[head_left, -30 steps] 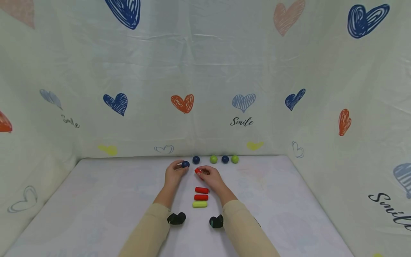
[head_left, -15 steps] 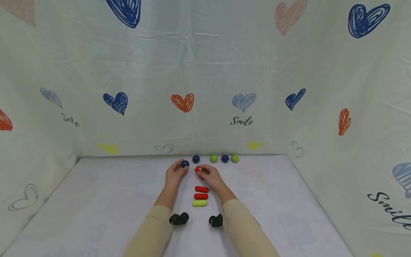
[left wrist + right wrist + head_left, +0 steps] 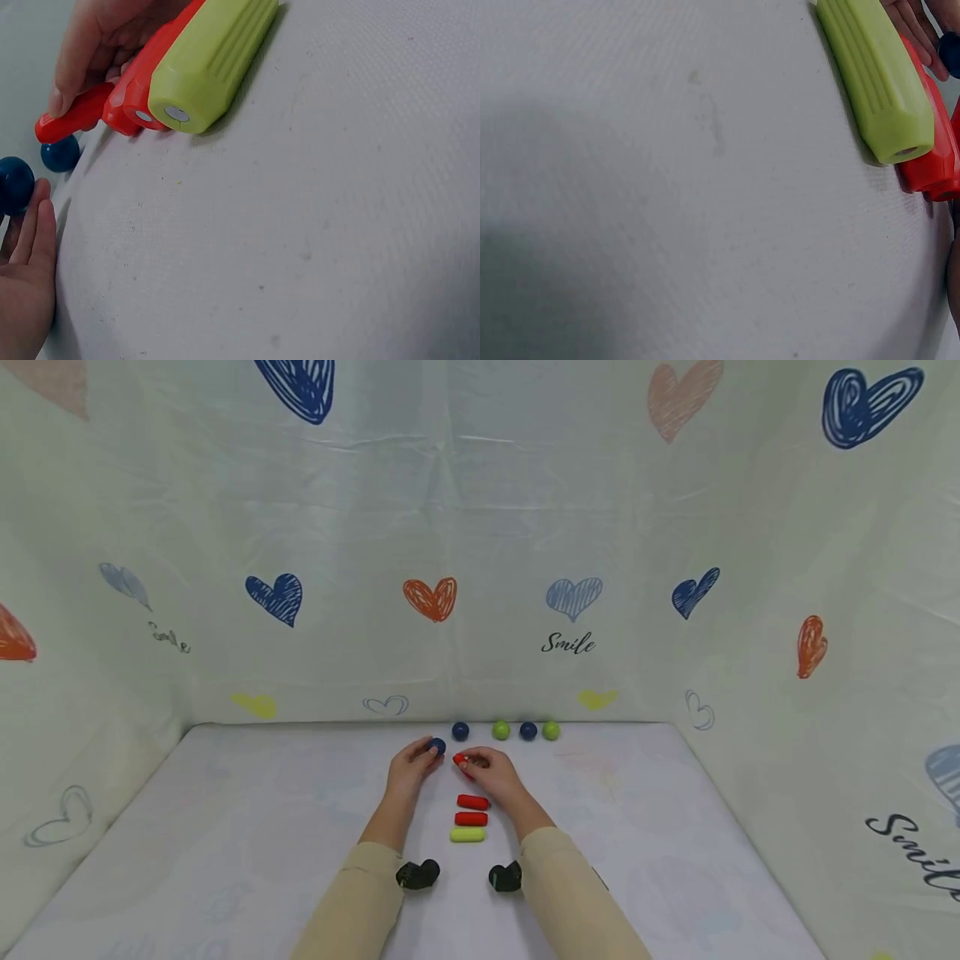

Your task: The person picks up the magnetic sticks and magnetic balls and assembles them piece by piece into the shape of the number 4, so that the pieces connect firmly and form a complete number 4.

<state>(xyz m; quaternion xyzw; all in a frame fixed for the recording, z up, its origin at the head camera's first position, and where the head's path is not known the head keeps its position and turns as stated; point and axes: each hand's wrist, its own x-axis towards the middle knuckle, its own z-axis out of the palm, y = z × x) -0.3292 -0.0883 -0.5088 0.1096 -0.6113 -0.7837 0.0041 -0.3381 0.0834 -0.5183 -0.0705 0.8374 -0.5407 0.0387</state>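
Note:
My left hand (image 3: 408, 771) pinches a dark blue ball (image 3: 437, 746) near the back of the table; in the left wrist view the ball (image 3: 15, 186) sits at the fingertips. My right hand (image 3: 491, 772) holds a short red magnetic rod (image 3: 460, 760) between thumb and fingers, its free end pointing at the ball across a small gap. Nearer the body lie two red rods (image 3: 472, 818) and a yellow-green rod (image 3: 467, 835), stacked in a loose column. The left wrist view shows a silvery disc in the end of the yellow-green rod (image 3: 214, 67).
Along the table's back edge stand a blue ball (image 3: 461, 732), a green ball (image 3: 501, 730), another blue ball (image 3: 528, 732) and another green ball (image 3: 551, 730). A heart-printed curtain (image 3: 495, 527) hangs behind the white table (image 3: 637, 843). Dark wrist cameras (image 3: 417, 875) jut from both sleeves.
The left hand has shifted the blue ball slightly to the right, and its fingers lie a little differently on it. The right hand and the lying rods look almost unchanged.

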